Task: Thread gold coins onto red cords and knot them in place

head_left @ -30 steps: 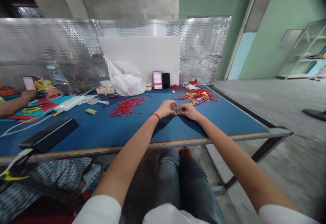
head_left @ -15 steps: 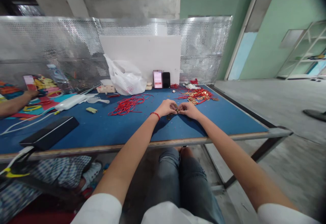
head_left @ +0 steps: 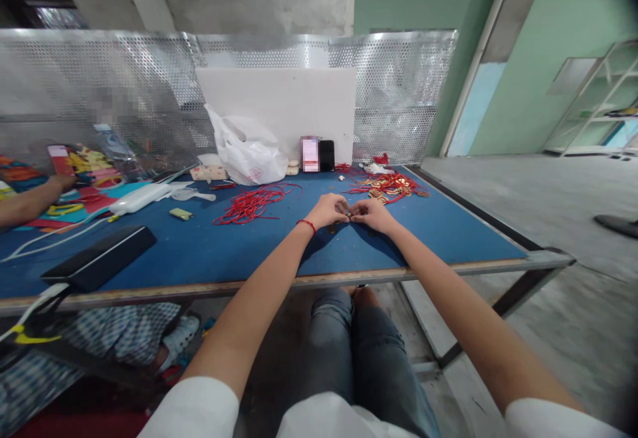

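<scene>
Over the blue tabletop [head_left: 239,252], both my hands meet with their fingertips close together. My left hand [head_left: 326,212], a red cord bracelet [head_left: 307,225] at its wrist, pinches a small brass-coloured coin [head_left: 347,211], largely covered by the fingers. From the other side my right hand [head_left: 369,213] grips the same coin with thumb and forefinger. Another dull brass piece [head_left: 331,228] lies on the table under the left hand. Beyond the right hand is a heap of brass coins with red cords [head_left: 393,187]. Loose red cords [head_left: 254,204] are piled left of my hands.
At the back stand a white plastic bag [head_left: 249,152] and a phone [head_left: 310,154] beside a black object [head_left: 326,156]. A black box [head_left: 100,258] and white power strip [head_left: 144,197] lie left. A co-worker's hand [head_left: 62,184] rests at far left by coloured pieces.
My fingers have shifted slightly around the coin, which now appears tipped more upright. Both hands stay in the same place, and the view has moved a little.
</scene>
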The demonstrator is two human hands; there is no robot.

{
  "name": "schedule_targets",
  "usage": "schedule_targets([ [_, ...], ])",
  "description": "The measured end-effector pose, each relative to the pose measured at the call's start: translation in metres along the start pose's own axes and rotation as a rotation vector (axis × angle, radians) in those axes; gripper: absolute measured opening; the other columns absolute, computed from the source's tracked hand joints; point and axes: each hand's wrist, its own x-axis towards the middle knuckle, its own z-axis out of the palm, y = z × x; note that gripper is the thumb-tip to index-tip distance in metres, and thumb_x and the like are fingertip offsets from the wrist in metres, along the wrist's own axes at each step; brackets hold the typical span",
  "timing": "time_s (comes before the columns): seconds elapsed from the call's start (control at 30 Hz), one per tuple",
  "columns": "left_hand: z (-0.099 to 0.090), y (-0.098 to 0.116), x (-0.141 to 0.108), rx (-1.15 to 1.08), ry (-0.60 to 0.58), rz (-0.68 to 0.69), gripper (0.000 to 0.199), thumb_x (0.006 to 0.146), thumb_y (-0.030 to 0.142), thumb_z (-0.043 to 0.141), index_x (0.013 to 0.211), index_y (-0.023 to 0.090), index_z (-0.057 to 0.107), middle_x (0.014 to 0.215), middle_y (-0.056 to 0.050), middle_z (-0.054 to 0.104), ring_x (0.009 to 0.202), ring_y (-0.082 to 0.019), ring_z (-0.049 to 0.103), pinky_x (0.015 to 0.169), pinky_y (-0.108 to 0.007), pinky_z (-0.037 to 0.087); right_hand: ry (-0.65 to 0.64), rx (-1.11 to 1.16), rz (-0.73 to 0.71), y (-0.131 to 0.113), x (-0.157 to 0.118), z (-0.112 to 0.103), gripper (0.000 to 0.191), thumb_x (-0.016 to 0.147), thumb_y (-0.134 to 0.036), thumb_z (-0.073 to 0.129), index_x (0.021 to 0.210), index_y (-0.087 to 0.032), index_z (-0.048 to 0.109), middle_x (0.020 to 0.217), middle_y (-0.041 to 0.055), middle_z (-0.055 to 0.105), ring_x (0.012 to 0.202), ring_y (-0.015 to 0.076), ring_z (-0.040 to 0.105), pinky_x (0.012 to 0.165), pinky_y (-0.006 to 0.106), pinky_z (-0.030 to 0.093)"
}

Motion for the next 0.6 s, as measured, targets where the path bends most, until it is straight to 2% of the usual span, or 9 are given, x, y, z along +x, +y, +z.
schedule_targets([
  [0.27, 0.0026, 0.0008, -0.0004, 0.001, 0.010, 0.004, 0.030, 0.056, 0.012, 0.077, 0.083, 0.011, 0.065, 0.070, -0.006, 0.071, 0.065, -0.016, 0.066, 0.061, -0.024, 0.051, 0.031, -0.219, -0.095, -0.0014, -0.0033, -0.0012, 0.018, 0.068, -0.013, 0.065, 0.085, -0.013, 0.070, 0.079, 0.0057, 0.071, 0.072, 0.0178, 0.065, 0.070, 0.028, 0.049],
  [0.43, 0.0029, 0.0031, -0.0006, -0.020, 0.003, -0.005, 0.029, 0.057, 0.012, 0.077, 0.082, 0.011, 0.065, 0.069, -0.005, 0.070, 0.064, -0.016, 0.066, 0.061, -0.024, 0.051, 0.075, -0.243, -0.063, -0.0013, -0.0047, -0.0005, 0.020, 0.070, -0.010, 0.064, 0.089, -0.013, 0.069, 0.079, 0.0067, 0.072, 0.075, 0.0181, 0.066, 0.073, 0.028, 0.050],
  [0.6, 0.0028, 0.0020, -0.0001, 0.006, 0.012, 0.013, 0.026, 0.056, 0.013, 0.078, 0.079, 0.011, 0.065, 0.067, -0.005, 0.069, 0.063, -0.015, 0.066, 0.061, -0.023, 0.051, 0.078, -0.367, -0.066, -0.0043, -0.0065, -0.0025, 0.015, 0.072, -0.013, 0.066, 0.086, -0.017, 0.069, 0.079, 0.0058, 0.072, 0.077, 0.0193, 0.067, 0.073, 0.028, 0.049],
])
